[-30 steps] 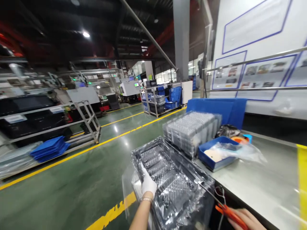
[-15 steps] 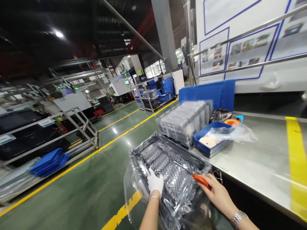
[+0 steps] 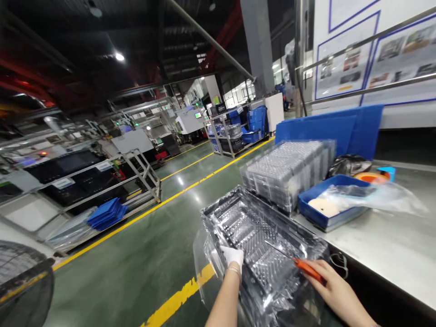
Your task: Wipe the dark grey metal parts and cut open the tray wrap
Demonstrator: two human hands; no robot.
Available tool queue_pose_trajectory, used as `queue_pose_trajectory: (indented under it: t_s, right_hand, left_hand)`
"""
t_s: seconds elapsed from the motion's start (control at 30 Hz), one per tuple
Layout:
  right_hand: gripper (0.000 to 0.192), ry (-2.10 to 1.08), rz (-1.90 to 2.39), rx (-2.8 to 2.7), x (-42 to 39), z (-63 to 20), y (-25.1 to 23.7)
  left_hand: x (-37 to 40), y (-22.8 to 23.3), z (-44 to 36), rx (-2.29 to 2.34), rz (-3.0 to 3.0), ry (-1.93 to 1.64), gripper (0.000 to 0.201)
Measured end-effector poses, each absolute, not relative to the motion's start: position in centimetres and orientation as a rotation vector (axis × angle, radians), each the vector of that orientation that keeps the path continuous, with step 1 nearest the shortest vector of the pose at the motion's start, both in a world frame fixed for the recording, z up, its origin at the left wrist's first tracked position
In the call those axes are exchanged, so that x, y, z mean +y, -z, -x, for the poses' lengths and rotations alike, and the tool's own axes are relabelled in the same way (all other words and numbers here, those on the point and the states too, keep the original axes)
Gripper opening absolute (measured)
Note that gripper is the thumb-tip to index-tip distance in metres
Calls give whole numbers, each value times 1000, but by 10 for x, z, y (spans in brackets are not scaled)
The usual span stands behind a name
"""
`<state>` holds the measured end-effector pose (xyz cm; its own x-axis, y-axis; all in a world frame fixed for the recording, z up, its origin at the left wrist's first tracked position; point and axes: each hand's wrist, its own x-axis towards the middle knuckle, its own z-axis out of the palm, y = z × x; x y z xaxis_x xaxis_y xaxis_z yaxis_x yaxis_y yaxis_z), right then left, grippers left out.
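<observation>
In the head view, a black crate [image 3: 289,221] lined with clear plastic film [image 3: 272,290] sits tilted beside the metal bench, with ribbed trays or parts glinting under the film. My left hand [image 3: 234,257], in a white glove, rests at the crate's near left side on the film. Its fingers are blurred and partly hidden, so their grip is unclear. Bare and closed, my right hand [image 3: 329,279] holds an orange-handled screwdriver [image 3: 308,270] whose thin metal shaft points left over the crate's contents.
On the metal bench [image 3: 391,245] are a stack of clear plastic trays [image 3: 289,168], a blue bin [image 3: 327,221] with a plastic bag, and an orange tape roll [image 3: 371,177]. Blue sheets [image 3: 316,129] lean behind. A railed rack [image 3: 136,181] and a fan [image 3: 23,281] stand left.
The camera view has swung left, so the scene sits farther right. My left hand's extended fingers have drawn in at the crate's side. My right hand still holds the screwdriver over the crate.
</observation>
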<state>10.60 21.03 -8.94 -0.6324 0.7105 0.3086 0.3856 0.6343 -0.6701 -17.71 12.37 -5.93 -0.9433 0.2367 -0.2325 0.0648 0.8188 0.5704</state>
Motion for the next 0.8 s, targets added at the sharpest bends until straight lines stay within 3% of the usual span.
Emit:
queue_pose_trajectory:
  t_s: [0.1,0.3,0.4,0.47,0.63,0.8]
  right_hand:
    - [27,-616,892,-2403,194,-98,88]
    - [36,-147,1104,-2635,149,-96,52]
    - [21,59,1080,-2803,125,-99,23]
    - [13,148,993,-2937,108,-101,6]
    - [23,267,840,-3157,73,-104,-22]
    - [23,192,878,-3146,62,-112,-20]
  left_hand:
    - [113,47,155,2795,-552,-584,74]
    - [86,35,123,2517,-1249,-116,60]
    - [77,35,122,2515,-1349,29,62]
    - [76,35,124,2531,-1371,83,60]
    - [78,29,124,2552,-1400,138,60]
    - [80,28,126,2563,-1417,96,56]
